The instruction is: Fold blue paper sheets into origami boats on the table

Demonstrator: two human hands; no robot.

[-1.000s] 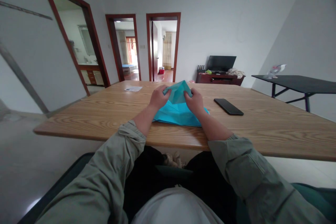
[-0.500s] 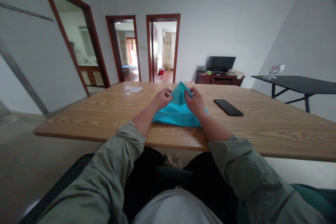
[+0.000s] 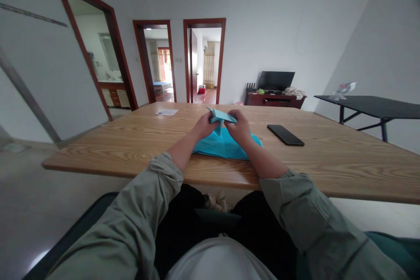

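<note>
The left hand [image 3: 206, 125] and right hand [image 3: 241, 127] sit close together, pinching a folded turquoise sheet [image 3: 226, 148] up at its top edge, while its lower part lies spread beneath them on the wooden table [image 3: 328, 166].

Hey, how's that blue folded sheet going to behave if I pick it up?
The blue sheet will probably feel light and floppy, since its lower part lies flat and slack on the table. It likely keeps creases: the raised fold between the left hand and right hand shows crisp edges. It looks thin, so it may crumple easily.
</note>
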